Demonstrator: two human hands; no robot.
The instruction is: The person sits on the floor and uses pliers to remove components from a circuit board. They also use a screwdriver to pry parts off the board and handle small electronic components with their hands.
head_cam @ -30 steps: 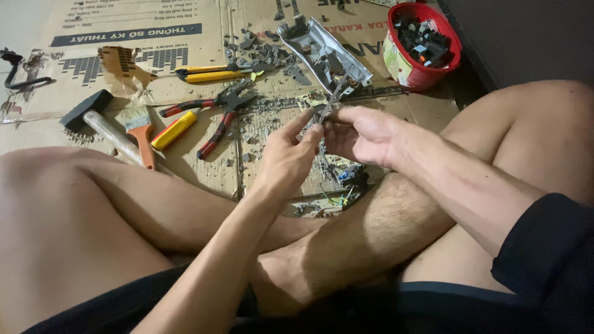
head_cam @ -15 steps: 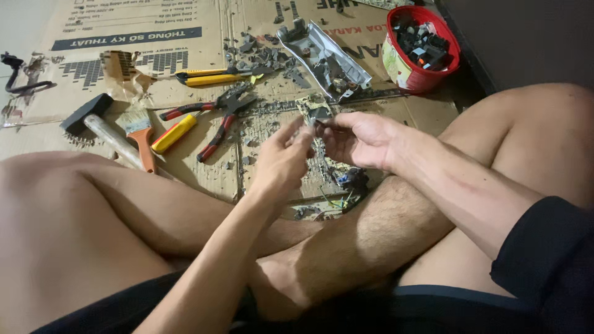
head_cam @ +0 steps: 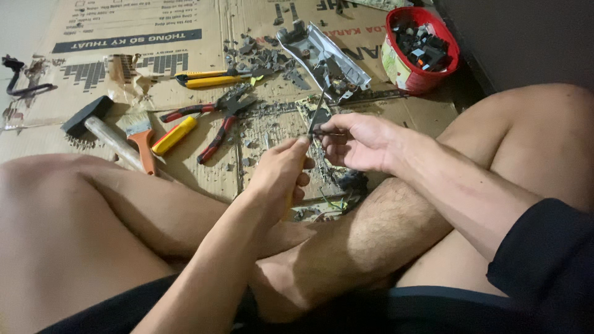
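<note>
Left hand (head_cam: 281, 176) is clamped round a thin screwdriver (head_cam: 314, 120), while right hand (head_cam: 359, 142) pinches a small dark part (head_cam: 318, 132) at the shaft, at centre frame. Half a second ago both hands huddled closer; now the tool stands up, its tip toward twelve o'clock. Red-handled pliers (head_cam: 213, 120) lie at ten o'clock, a red tub (head_cam: 411, 77) at one. Grey debris (head_cam: 260, 55) litters the cardboard (head_cam: 124, 68).

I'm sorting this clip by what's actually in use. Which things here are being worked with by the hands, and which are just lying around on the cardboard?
In hand:
left hand gripping a thin tool
right hand pinching a small dark part

Lying about:
pliers
hammer
brush
yellow knife
grey metal casing
red tub of parts
</note>
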